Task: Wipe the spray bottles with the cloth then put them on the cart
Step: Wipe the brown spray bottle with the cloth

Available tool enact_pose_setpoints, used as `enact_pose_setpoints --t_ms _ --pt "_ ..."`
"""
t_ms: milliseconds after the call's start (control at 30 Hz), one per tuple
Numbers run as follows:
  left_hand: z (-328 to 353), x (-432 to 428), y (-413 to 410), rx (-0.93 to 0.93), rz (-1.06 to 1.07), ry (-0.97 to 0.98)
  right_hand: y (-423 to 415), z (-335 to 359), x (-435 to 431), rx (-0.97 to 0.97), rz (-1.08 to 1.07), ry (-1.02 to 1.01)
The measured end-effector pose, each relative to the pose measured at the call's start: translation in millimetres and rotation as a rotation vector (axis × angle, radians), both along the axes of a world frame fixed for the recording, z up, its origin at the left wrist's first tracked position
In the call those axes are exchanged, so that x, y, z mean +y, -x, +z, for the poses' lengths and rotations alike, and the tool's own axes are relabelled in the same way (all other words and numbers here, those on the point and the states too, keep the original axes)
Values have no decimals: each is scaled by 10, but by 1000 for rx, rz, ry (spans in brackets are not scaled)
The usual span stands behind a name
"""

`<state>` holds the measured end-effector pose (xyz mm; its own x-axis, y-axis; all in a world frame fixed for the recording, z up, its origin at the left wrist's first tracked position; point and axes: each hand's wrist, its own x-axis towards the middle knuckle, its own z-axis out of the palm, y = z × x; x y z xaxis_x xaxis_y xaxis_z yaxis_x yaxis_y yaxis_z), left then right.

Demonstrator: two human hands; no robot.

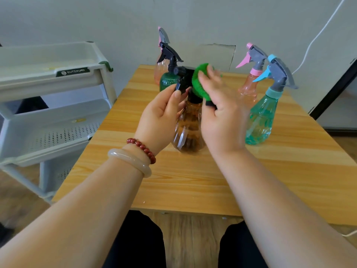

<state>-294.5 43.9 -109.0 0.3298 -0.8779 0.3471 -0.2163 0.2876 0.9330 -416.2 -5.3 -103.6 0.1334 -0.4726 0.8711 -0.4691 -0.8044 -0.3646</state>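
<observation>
The amber bottle point(188, 136) is upright near the middle of the tabletop point(193, 180). Its base is at the wood, though whether it rests there or is held just clear cannot be told. The left hand point(160, 117) has its grip pinched on the bottle's black spray head point(184, 80), with the thumb in front and the fingers curled behind. The right hand point(222, 117) is blurred. Its grip lies spread, fingers nearly straight, pressing the green cloth point(199, 82) flat against the right side of the spray head, and its thumb is down by the cloth's lower edge.

Just behind the amber bottle, towards the far edge, stands a green bottle point(167, 80) with a black head, partly hidden by the left hand's fingers. Behind that one, at the far left corner, is a pink bottle point(158, 69) with a grey head. Near the right edge a teal bottle point(260, 117) leans beside the right hand, and a second pink bottle point(248, 88) stands just behind it.

The cart point(48, 74), white with tiered trays, stands close beside the left edge of the tabletop. A bead bracelet point(143, 147) and a pale bangle point(131, 161) circle the left wrist. A white cable point(318, 33) runs down the wall beyond the far right corner.
</observation>
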Motion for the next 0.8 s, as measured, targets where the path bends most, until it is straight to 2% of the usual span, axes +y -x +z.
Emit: enact_pose_setpoints --t_ms 200,400,600,700,800 --pt "26 1 13 -36 3 25 174 -238 51 205 28 -121" --pt "5 -6 70 12 -10 20 106 31 73 120 -36 -21" --pt "36 30 38 -76 9 18 168 -235 93 224 69 -194" --pt "48 41 3 -50 -29 -48 229 -108 140 59 44 -219" --pt "52 106 -18 155 -102 -48 176 68 182 -138 26 -120"
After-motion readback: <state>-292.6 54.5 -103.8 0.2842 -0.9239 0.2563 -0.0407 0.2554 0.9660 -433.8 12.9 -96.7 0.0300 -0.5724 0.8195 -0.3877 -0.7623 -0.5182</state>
